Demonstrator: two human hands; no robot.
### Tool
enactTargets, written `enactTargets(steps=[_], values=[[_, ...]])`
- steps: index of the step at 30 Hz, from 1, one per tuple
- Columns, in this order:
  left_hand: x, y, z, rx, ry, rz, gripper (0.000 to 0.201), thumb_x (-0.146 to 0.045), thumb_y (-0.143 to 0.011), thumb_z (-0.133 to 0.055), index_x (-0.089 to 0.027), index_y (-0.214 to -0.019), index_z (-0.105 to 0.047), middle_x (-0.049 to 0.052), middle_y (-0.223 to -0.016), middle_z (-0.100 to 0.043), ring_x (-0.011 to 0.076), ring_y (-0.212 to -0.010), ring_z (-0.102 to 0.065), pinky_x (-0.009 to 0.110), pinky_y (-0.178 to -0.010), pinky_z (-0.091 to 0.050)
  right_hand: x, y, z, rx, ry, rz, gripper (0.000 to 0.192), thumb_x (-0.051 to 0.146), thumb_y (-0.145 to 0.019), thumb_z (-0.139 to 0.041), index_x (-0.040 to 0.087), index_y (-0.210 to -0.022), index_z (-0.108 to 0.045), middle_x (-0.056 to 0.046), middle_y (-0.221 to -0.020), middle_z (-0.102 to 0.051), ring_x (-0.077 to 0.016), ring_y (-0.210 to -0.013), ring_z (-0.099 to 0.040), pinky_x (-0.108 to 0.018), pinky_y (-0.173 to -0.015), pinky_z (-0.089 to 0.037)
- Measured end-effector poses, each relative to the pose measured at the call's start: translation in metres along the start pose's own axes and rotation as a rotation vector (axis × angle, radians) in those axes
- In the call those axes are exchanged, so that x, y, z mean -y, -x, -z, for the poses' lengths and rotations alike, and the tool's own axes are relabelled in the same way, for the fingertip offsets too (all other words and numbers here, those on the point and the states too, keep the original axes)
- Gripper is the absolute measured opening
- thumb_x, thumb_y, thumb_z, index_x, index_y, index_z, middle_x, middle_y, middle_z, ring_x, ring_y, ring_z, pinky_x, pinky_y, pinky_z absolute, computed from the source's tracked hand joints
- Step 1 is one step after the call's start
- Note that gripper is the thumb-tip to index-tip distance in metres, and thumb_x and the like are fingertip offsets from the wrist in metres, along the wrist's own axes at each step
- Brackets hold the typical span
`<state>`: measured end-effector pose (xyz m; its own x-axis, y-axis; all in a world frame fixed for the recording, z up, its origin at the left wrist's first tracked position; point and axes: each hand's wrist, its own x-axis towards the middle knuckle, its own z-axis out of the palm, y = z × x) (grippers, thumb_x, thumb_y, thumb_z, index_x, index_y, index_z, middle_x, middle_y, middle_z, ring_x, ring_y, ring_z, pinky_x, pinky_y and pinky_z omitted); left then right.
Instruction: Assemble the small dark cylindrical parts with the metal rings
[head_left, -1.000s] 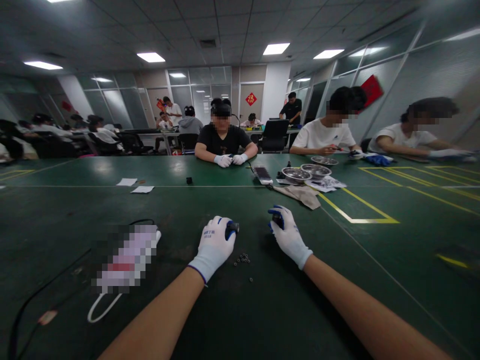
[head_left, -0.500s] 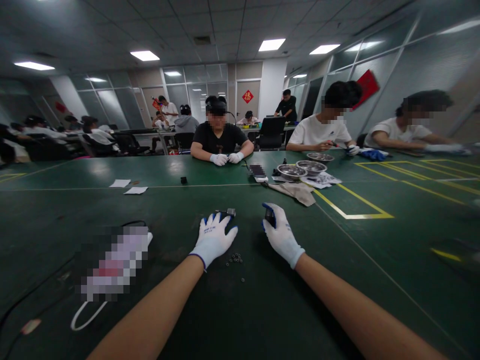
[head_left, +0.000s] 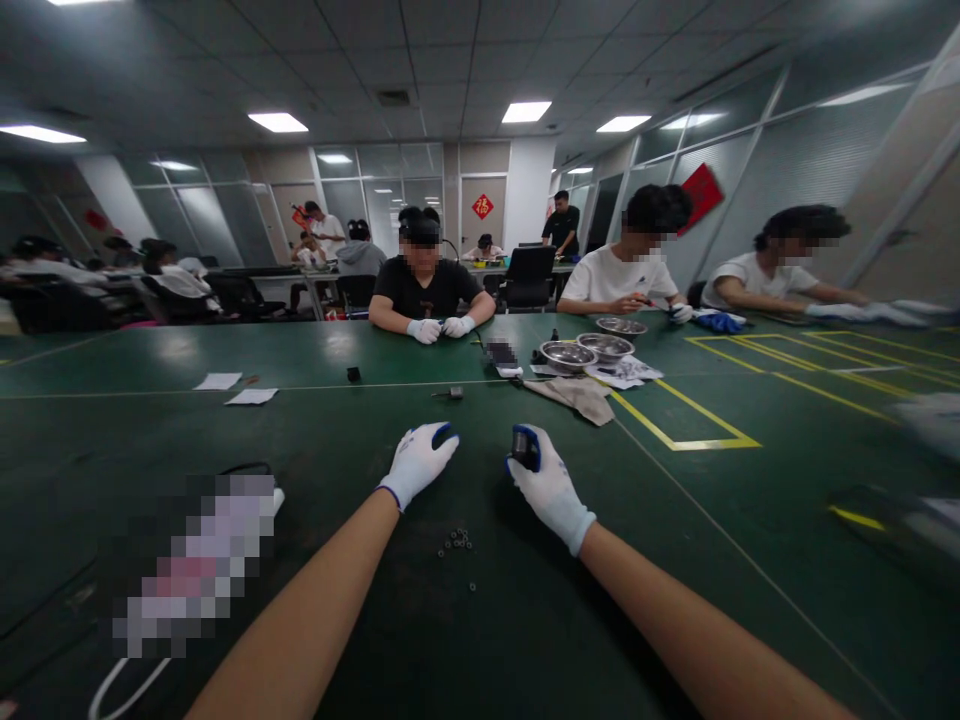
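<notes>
My right hand (head_left: 551,487), in a white glove with blue fingertips, grips a black cylindrical part (head_left: 523,448) standing about upright between fingers and thumb. To its left, my left hand (head_left: 420,464), gloved alike, is empty, with its fingers curved and a gap between thumb and fingers. Beyond it a small grey metal part with a thin dark stem (head_left: 454,393) lies on the green table (head_left: 360,620). Several small ring-like metal pieces (head_left: 458,540) lie in a cluster nearer me, between my forearms, with one single ring (head_left: 472,587) apart.
Metal bowls (head_left: 568,356) stand on papers beyond my right hand, with a beige cloth (head_left: 577,396) before them. A small black block (head_left: 353,374) and white papers (head_left: 252,396) lie ahead left. A blurred-out object (head_left: 202,560) lies left. Co-workers (head_left: 431,285) sit opposite.
My left hand has drawn back from the grey metal part, its fingers going from spread flat to curved. My right hand has turned, so more of the black cylinder shows. The view has shifted slightly.
</notes>
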<state>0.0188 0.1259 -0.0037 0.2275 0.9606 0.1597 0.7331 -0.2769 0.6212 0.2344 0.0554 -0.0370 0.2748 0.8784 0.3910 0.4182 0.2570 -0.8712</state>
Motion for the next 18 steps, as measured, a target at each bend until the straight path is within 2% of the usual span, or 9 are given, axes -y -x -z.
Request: enactTargets(steps=[2,4,9,15,18], values=[[0.004,0.001,0.002,-0.004,0.092,0.013,0.051,-0.038,-0.094,-0.059,-0.014,-0.139,-0.062,0.017,-0.146,-0.062,0.0296,-0.137,-0.057,0.046,-0.12,-0.038,0.004,0.001,0.002,0.027,-0.03,-0.044,0.049,0.037,-0.079,-0.063,0.025,-0.126,-0.061,-0.007,-0.106,-0.072,-0.0267,-0.09,-0.073,-0.045,-0.08,-0.064],[0.006,0.003,0.005,0.008,0.186,0.008,0.049,-0.034,-0.093,-0.061,-0.014,-0.137,-0.064,0.015,-0.142,-0.066,0.0266,-0.132,-0.063,0.041,-0.115,-0.046,0.007,0.003,0.003,0.022,-0.054,-0.047,0.05,0.04,-0.08,-0.064,0.026,-0.128,-0.059,-0.006,-0.105,-0.072,-0.0251,-0.084,-0.072,-0.041,-0.071,-0.064],[0.005,0.022,0.014,0.062,0.358,-0.029,0.036,-0.027,-0.089,-0.066,-0.019,-0.123,-0.074,0.008,-0.13,-0.074,0.0248,-0.123,-0.069,0.042,-0.112,-0.051,0.018,0.009,-0.003,0.002,-0.064,-0.006,0.056,0.045,-0.082,-0.062,0.024,-0.133,-0.056,-0.01,-0.114,-0.071,-0.027,-0.09,-0.072,-0.042,-0.071,-0.065],[0.001,0.052,0.024,0.103,0.439,-0.046,0.03,-0.026,-0.087,-0.068,-0.02,-0.115,-0.076,0.008,-0.126,-0.076,0.0252,-0.12,-0.07,0.045,-0.113,-0.05,0.036,0.022,-0.016,0.056,-0.123,-0.044,0.054,0.048,-0.083,-0.064,0.022,-0.13,-0.059,-0.007,-0.101,-0.07,-0.0218,-0.067,-0.07,-0.039,-0.06,-0.064],[-0.001,0.064,0.022,0.106,0.482,-0.053,0.033,-0.024,-0.086,-0.07,-0.018,-0.118,-0.075,0.011,-0.128,-0.075,0.0263,-0.12,-0.07,0.046,-0.113,-0.051,0.042,0.029,-0.024,0.012,-0.092,0.027,0.049,0.043,-0.082,-0.065,0.021,-0.126,-0.061,-0.01,-0.105,-0.071,-0.0257,-0.079,-0.072,-0.042,-0.068,-0.065]])
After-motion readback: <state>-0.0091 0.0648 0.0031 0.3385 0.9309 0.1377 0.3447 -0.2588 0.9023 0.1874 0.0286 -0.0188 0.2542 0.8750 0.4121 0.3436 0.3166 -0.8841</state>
